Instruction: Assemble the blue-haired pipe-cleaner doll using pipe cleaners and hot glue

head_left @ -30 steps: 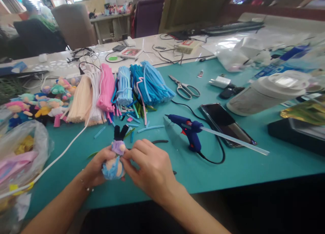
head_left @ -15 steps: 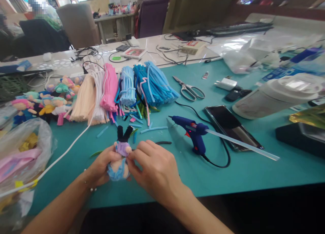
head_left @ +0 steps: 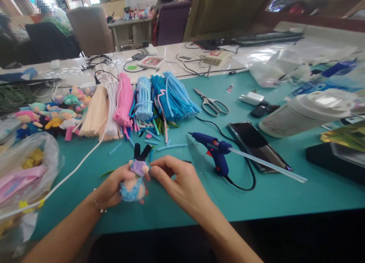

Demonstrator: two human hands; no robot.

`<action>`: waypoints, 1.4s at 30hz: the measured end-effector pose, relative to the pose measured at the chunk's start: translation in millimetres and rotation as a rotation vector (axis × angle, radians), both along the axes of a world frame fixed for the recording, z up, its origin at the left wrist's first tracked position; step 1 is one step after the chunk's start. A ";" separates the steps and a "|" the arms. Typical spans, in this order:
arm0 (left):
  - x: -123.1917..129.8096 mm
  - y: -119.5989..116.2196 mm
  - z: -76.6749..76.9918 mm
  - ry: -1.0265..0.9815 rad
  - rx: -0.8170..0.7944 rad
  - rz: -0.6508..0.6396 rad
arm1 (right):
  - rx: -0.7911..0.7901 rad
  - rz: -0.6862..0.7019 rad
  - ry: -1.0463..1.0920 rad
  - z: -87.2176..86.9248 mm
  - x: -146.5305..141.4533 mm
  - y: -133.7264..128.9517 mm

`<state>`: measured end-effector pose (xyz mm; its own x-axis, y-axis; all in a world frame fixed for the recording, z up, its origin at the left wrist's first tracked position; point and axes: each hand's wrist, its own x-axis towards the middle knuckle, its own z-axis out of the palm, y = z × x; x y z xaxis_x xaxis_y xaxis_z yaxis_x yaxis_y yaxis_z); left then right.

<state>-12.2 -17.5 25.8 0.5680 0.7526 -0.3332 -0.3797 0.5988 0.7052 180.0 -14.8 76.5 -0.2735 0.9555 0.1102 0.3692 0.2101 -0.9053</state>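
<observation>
A small pipe-cleaner doll (head_left: 138,168) with blue hair, a lilac top and black legs is held upside down, its legs pointing away from me. My left hand (head_left: 114,187) is closed around its head and body. Just right of the doll's arm is my right hand (head_left: 182,185), thumb and index fingertips brought close together; whether anything tiny lies between them I cannot make out. A blue glue gun (head_left: 215,149) with a long clear stick in its back lies to the right. Cut blue pipe-cleaner pieces (head_left: 172,146) lie beyond my hands.
Pipe-cleaner bundles (head_left: 124,101) stand at the back, finished dolls (head_left: 59,114) left of them. Scissors (head_left: 212,103), a phone (head_left: 258,147) and a white cup (head_left: 305,113) lie to the right. A plastic bag (head_left: 51,156) and a white cable (head_left: 76,166) are at left.
My right hand has drawn slightly right, off the doll's side, baring its arm. My left hand keeps hold of the doll. The view has shifted slightly.
</observation>
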 end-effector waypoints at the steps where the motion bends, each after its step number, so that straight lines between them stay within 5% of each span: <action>1: 0.3 -0.6 0.1 0.022 0.013 0.002 | -0.073 -0.007 0.005 -0.5 -2.4 1.3; 8: 2.3 -0.1 8.2 0.056 0.082 0.055 | -0.338 -0.065 0.104 -16.2 -9.1 9.0; 17: 5.9 3.2 14.2 0.040 0.234 0.451 | -0.479 -0.206 0.496 -26.4 -9.8 11.9; 24: 2.1 10.5 12.1 0.054 0.195 0.707 | -0.552 0.000 0.358 -21.1 -1.8 3.5; 26: 0.5 14.1 12.0 0.070 0.191 0.772 | -0.514 0.008 0.253 -16.8 11.9 2.6; 30: 0.3 18.3 12.2 0.128 0.228 0.819 | -0.161 -0.191 0.188 -9.4 29.5 11.5; 34: 1.7 19.6 12.1 0.162 0.237 0.806 | -0.038 0.022 0.069 -3.3 13.3 28.3; 38: 2.3 21.4 10.5 0.191 0.247 0.778 | -0.216 0.266 -0.044 -3.8 -10.8 41.0; 42: 3.6 20.8 9.8 0.158 0.267 0.783 | -0.411 0.284 0.096 -16.1 -18.9 46.3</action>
<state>-8.6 3.3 35.6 -0.1892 0.9746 -0.1195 -0.5004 0.0090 0.8658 161.2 31.5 60.4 -0.5359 0.8146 -0.2221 0.2602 -0.0910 -0.9613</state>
